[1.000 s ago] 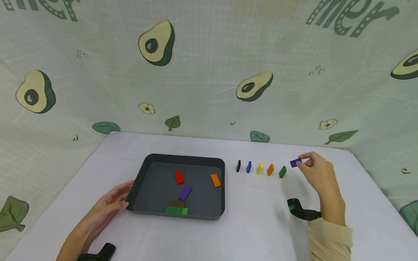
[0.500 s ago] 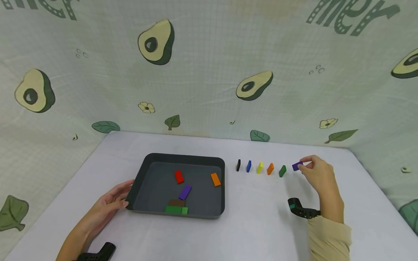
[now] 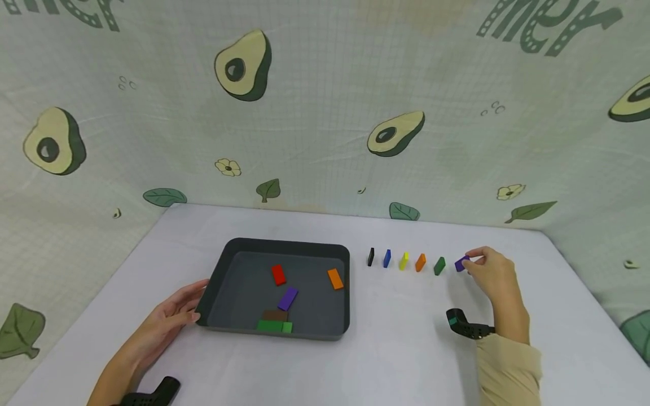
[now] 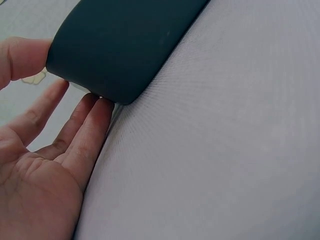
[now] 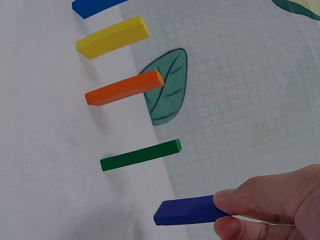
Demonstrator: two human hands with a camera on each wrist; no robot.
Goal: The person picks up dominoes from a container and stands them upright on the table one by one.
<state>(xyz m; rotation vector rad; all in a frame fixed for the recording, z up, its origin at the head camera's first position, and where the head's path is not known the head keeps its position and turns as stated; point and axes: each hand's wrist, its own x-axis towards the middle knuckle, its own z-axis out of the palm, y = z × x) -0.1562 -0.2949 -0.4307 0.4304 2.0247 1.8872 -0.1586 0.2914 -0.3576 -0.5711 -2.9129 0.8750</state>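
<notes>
My right hand (image 3: 495, 274) pinches a purple domino (image 5: 187, 210) between thumb and fingers at the right end of a row of standing dominoes. The held domino is tilted in the head view, close beside the upright green domino (image 5: 142, 154). Further along the row stand orange (image 5: 125, 88), yellow (image 5: 114, 38), blue (image 3: 387, 259) and black (image 3: 370, 257) ones. My left hand (image 3: 170, 318) holds the dark grey tray (image 3: 213, 287) at its near left corner. In the left wrist view, the thumb is at the tray's upper edge and the fingertips are at its lower edge.
Loose blocks lie in the tray: a red (image 3: 279, 275), an orange (image 3: 335, 279), a purple (image 3: 288, 299), a brown (image 3: 275, 316) and green ones (image 3: 270, 326). A printed cloth (image 3: 315, 113) hangs behind the white table (image 3: 376, 361).
My right hand has lowered the purple domino towards the table, slightly to the right, and the domino has become more tilted. The left hand and the tray have stayed in place.
</notes>
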